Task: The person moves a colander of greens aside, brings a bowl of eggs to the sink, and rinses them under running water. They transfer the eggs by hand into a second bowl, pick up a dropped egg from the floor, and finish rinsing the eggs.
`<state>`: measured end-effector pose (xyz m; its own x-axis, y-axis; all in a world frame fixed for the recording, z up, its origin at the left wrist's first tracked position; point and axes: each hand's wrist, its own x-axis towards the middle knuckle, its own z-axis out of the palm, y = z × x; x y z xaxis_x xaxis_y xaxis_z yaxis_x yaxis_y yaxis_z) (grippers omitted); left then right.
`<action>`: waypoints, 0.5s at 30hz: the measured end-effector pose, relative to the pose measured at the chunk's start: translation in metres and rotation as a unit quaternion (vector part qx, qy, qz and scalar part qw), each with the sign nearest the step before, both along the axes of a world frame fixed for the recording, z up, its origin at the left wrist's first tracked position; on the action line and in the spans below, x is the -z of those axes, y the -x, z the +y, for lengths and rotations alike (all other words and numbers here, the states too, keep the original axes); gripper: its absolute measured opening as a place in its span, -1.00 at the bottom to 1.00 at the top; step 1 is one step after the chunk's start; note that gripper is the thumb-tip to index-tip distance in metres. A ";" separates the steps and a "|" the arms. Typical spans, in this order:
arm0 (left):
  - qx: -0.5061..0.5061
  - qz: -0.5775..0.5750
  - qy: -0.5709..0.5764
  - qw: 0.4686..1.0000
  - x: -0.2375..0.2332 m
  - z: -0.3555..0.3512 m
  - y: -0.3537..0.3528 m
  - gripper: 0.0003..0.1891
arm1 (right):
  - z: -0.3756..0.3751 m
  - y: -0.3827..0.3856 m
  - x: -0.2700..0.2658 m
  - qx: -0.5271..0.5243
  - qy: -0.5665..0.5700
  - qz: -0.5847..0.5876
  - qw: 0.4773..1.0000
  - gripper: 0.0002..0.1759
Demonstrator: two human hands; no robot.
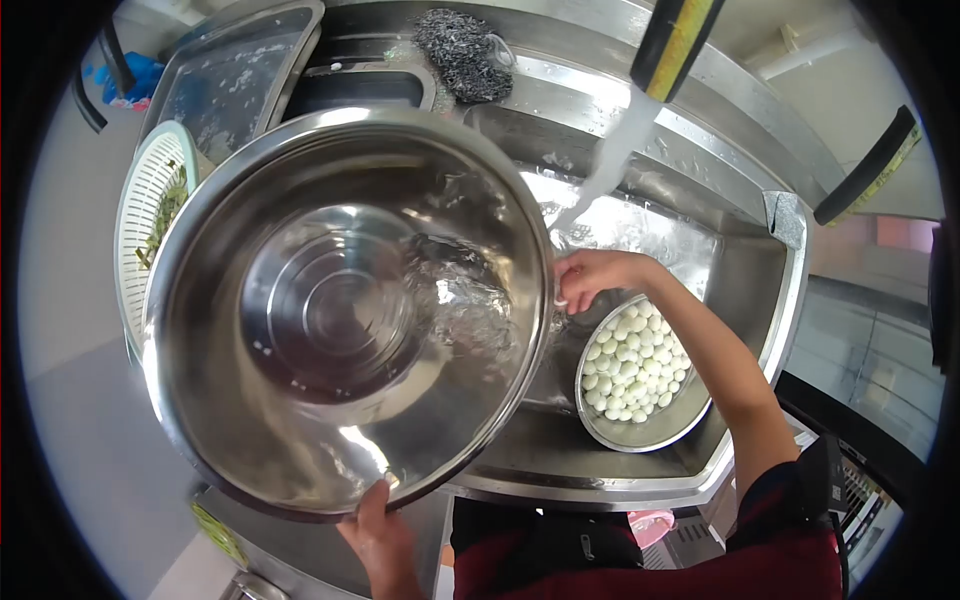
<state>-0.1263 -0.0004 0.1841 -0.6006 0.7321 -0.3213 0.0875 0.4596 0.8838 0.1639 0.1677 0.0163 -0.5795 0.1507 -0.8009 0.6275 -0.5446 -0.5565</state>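
A large steel bowl [330,420] is tilted over the left edge of the sink [760,290], with some clear water in its right side. My left hand [378,535] grips the bowl's near rim, thumb over the edge. At the bowl's right rim is my right hand [595,278], its fingers curled; whether they grip the rim or something small and white is unclear. Water streams from the faucet [677,45] into the sink beside the bowl. A smaller steel bowl [675,425] holding several whitish round eggs [635,365] stands in the sink, right of the large bowl.
Behind the large bowl lie a steel wool scrubber [463,55] and a wet metal tray [235,80]. A pale green basket [135,235] with leafy greens [165,215] is at the left. Another black-handled faucet [870,165] juts in at the right.
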 end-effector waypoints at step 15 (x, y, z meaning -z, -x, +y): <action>-0.121 -0.160 0.030 0.979 -0.023 0.021 -0.008 -0.51 | -0.015 0.028 -0.050 0.447 -0.149 0.096 0.877 -0.74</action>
<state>-0.1183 0.0203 0.2069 -0.6164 0.5549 -0.5587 -0.3066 0.4845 0.8193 0.1363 0.1523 0.0665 -0.2418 0.7994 -0.5500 -0.0972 -0.5839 -0.8060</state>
